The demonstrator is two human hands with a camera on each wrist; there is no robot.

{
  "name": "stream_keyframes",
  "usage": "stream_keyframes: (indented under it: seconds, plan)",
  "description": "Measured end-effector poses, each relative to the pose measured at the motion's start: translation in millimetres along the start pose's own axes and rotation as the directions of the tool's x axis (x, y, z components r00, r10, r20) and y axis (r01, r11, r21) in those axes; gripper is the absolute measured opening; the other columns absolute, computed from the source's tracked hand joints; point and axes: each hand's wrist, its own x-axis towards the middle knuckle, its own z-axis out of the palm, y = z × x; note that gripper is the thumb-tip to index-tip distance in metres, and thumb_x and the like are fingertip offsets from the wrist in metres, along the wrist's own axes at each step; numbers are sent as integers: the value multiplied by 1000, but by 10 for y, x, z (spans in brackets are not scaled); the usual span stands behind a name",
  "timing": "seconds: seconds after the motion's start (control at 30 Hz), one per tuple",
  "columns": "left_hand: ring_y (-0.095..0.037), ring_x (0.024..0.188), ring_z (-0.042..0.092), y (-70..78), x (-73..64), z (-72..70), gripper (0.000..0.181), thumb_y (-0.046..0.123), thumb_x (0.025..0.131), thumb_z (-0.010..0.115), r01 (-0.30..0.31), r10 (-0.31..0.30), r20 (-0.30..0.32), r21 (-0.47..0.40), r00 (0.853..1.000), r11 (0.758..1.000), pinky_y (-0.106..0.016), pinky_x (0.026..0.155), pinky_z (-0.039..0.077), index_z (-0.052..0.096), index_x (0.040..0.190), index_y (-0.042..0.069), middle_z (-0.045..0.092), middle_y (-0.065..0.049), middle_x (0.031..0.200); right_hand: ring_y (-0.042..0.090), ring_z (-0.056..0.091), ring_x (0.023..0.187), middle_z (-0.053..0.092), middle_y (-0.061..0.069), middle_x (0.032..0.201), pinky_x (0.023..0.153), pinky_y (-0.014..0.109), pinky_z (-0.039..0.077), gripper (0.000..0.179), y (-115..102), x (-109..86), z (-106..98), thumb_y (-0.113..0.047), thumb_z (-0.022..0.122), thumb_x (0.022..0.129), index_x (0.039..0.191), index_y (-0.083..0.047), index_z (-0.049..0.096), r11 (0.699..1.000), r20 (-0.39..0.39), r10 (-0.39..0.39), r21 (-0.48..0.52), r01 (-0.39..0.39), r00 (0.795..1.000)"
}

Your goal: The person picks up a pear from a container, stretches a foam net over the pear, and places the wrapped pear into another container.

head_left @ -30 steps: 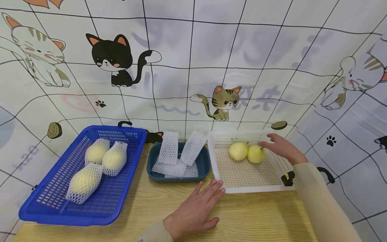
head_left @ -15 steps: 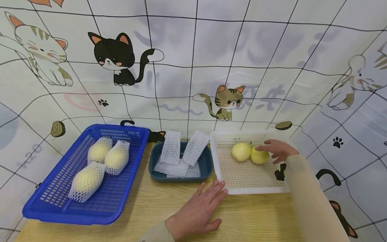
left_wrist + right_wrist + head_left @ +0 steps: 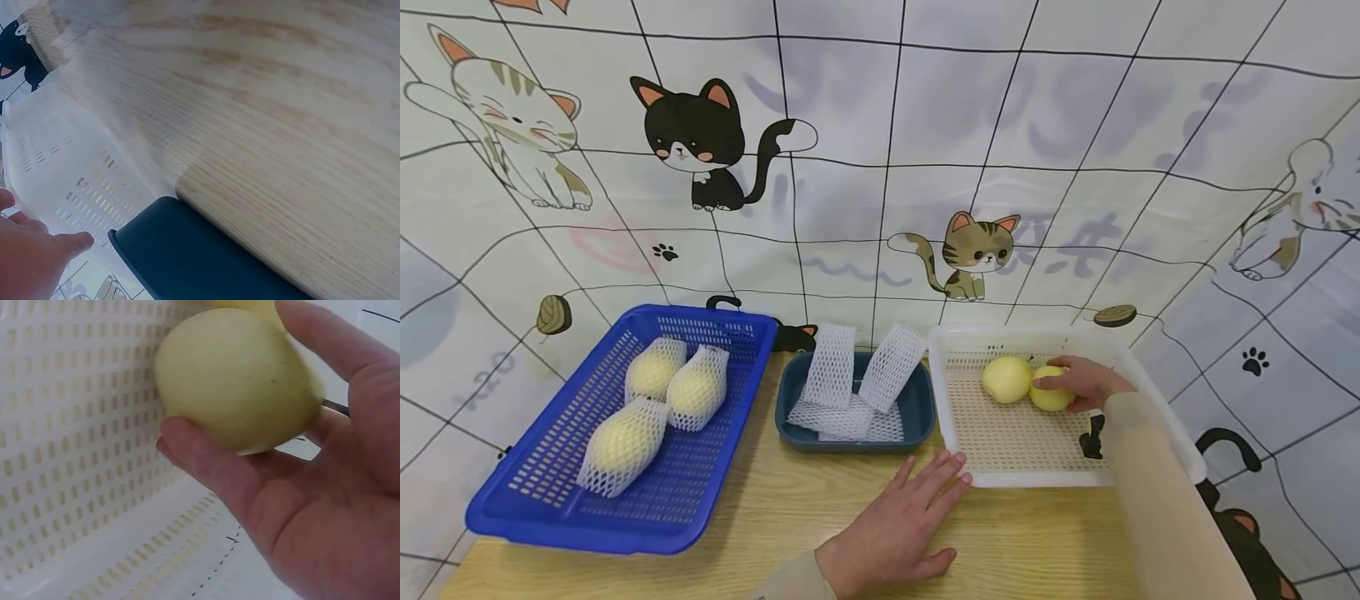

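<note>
My right hand (image 3: 1086,383) grips a round yellow-green pear (image 3: 1051,392) inside the white basket (image 3: 1037,478). In the right wrist view the thumb lies along one side of this pear (image 3: 237,381) and the fingers along the other; its dark stem points toward the palm. A second pear (image 3: 1007,379) sits just left of it. My left hand (image 3: 898,521) lies with straight, spread fingers, its fingertips at the white basket's near left corner.
Left of the white basket stands a dark teal tub (image 3: 855,447) with several white foam net sleeves (image 3: 891,367). Further left, a blue basket (image 3: 707,475) holds 3 net-wrapped pears (image 3: 623,442). A patterned wall covering (image 3: 835,192) rises behind the wooden table (image 3: 775,508).
My right hand has come down from above the right-hand pear and closed its fingers round it. The left hand stays at the basket corner. The head view has shifted slightly.
</note>
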Motion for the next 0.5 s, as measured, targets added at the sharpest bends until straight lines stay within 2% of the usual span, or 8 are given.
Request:
stream_keyframes:
  seconds: [0.2, 0.37, 0.5]
  plan:
    - [-24, 156, 20, 10, 6, 2, 86, 54, 93, 71, -8, 8, -15, 3, 1000, 1000, -54, 114, 40, 37, 158, 9, 20, -11, 170, 40, 55, 115, 39, 38, 143, 84, 47, 58, 83, 35, -28, 20, -30, 66, 101, 157, 11, 21, 995, -33, -55, -80, 53, 998]
    - [-24, 156, 21, 16, 11, 3, 87, 53, 92, 72, -13, 13, -24, 8, 1000, 1000, -54, 114, 40, 37, 158, 9, 21, -11, 170, 34, 59, 99, 43, 38, 137, 75, 45, 59, 84, 27, -59, -19, -31, 68, 99, 155, 14, 24, 987, -63, -59, -153, 49, 996]
    - [-25, 156, 21, 18, 11, 13, 88, 54, 92, 71, -12, 13, -26, 25, 1000, 1000, -54, 114, 40, 37, 158, 8, 21, -12, 170, 29, 60, 93, 46, 37, 136, 73, 42, 59, 83, -33, -102, -64, -33, 68, 99, 154, 13, 26, 985, -90, -69, -162, 53, 994]
